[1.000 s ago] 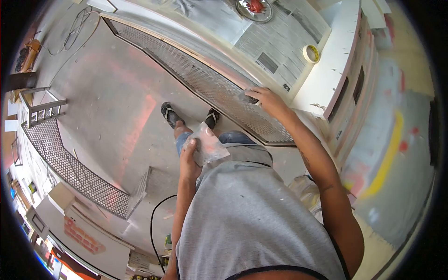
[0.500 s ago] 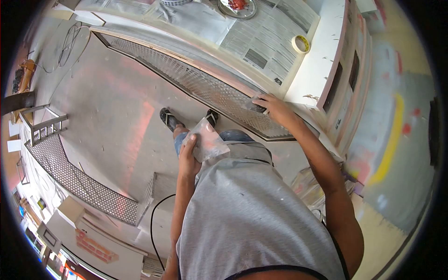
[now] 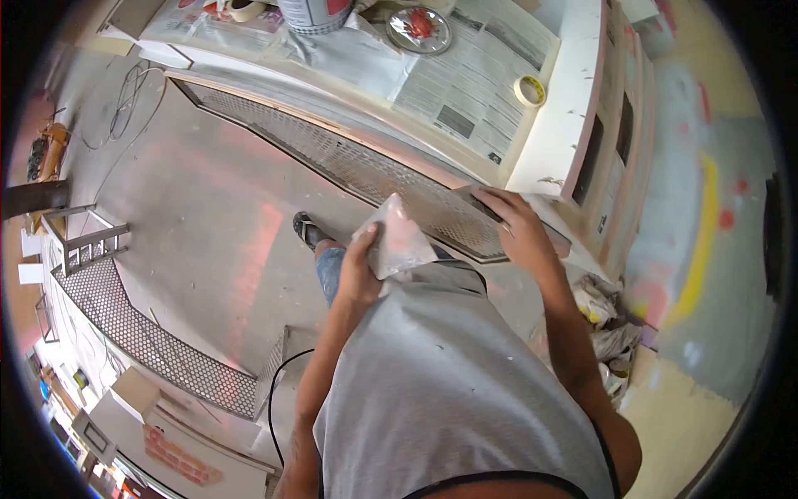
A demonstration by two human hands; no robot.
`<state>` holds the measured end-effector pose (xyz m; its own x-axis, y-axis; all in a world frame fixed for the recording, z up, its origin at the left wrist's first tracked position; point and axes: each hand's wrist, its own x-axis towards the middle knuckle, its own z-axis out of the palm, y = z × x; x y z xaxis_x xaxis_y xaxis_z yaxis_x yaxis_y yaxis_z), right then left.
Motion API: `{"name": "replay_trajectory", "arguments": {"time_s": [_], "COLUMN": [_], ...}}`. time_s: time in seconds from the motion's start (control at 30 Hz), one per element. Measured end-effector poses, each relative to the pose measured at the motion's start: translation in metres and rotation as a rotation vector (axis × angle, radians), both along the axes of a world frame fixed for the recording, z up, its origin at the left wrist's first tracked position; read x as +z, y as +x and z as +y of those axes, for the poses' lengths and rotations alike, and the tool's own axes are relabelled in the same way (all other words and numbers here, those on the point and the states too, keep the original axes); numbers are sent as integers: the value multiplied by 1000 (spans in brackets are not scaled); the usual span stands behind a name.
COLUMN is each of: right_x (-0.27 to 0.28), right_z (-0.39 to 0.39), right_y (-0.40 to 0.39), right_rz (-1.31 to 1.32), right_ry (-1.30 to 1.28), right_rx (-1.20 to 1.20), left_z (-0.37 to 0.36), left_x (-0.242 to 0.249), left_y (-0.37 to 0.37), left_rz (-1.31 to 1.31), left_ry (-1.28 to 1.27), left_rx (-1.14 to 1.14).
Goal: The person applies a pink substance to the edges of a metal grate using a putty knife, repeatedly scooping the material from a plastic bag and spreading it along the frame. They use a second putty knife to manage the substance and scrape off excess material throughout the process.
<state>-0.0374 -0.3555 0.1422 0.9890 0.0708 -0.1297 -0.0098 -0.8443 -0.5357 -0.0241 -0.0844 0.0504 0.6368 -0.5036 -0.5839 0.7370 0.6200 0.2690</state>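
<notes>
Your left hand (image 3: 359,270) is closed on a thin, translucent white sheet smeared with pink (image 3: 401,241), its thumb pressed flat across the near face; your right hand (image 3: 522,233) is closed on a flat grey piece (image 3: 472,198), which the fingers partly cover, so its full shape cannot be told. You have the smeared sheet in front of your waist, tilted, one corner pointing away from you; the grey piece is over the near end of a long, perforated metal panel with a dark frame (image 3: 312,143), though whether it touches the mesh cannot be told.

Beyond that panel, alongside it, runs a white bench spread with printed newspaper (image 3: 465,75); on the paper lie a pale yellow roll of tape (image 3: 520,91) and a round, shiny dish holding a red smear (image 3: 401,37); farther left stands a grey cylindrical tin (image 3: 314,15), cut off by the top of the view.

To your left, on the grey floor with its pink streak (image 3: 256,258), are a second perforated metal panel, bent along its length (image 3: 150,341), and a grey metal stool-like frame (image 3: 100,241); a thin black hose (image 3: 271,407) curves beside your left forearm; crumpled pale wrapping (image 3: 611,333) lies near your right elbow.
</notes>
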Motion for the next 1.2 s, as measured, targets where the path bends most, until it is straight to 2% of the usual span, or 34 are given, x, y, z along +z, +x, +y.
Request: {"name": "replay_trajectory", "arguments": {"time_s": [0.07, 0.1, 0.17, 0.2, 0.23, 0.27, 0.33, 0.37, 0.4, 0.47, 0.5, 0.53, 0.6, 0.67, 0.73, 0.77, 0.93, 1.0, 1.07, 1.13, 1.2], "right_x": [21, 17, 18, 15, 21, 21, 12, 5, -3, -14, -1, 8, 23, 35, 34, 32, 31, 36, 33, 15, -35], "right_z": [31, 42, 75, 85, 89, 86, 65, 54, 44, 30, 35, 37, 39, 54, 67, 71, 60, 57, 58, 62, 46], "right_y": [-2, -10, -12, -9, -4, 1, 16, 16, 9, 4, 6, 6, 2, -1, 1, 4, 14, 14, 18, 30, 41], "right_rz": [-150, -171, -353, -418, -348, -363, 81, -64, -64, -47, -70, -67, 22, 293, 409, 432, 449, 442, 409, 264, 306], "right_ry": [350, 596, 707, 738, 555, 554, 448, 232, 233, 576, 881, 880, 1452, 1585, 1605, 1639, 1714, 1665, 1559, 1267, 1190], "right_rx": [-20, -30, 58, 81, 34, 36, -86, 63, 59, -313, -459, -455, -668, -757, -712, -774, -617, -549, -583, -554, -487], "left_z": [-19, -23, -27, -30, -32, -32, -30, -28, -25, -18, -13, -11, -8, -3, 4, 8, 35, 51, 61, 67, 70], "left_x": [29, 35, 46, 55, 53, 51, 67, 73, 75, 76, 76, 78, 84, 75, 71, 72, 66, 49, 35, 24, 19], "left_y": [8, 11, 12, 14, 15, 15, 12, 10, 8, 9, 12, 13, 17, 15, 17, 23, 23, 14, 2, -11, -14], "left_rz": [182, 166, 153, 116, 45, -23, -67, -91, -91, -247, -275, -274, -503, -538, -1127, -1337, -1482, -1482, -1422, -1183, -1180], "left_ry": [26, 29, -218, -243, -188, -134, -76, -13, -12, 61, -29, -28, 117, 104, 474, 546, 815, 879, 860, 835, 884], "left_rx": [93, 97, 114, 117, 127, 138, 157, 164, 160, 144, 151, 155, 209, 214, 90, 31, -129, -396, -366, -191, -152]}}
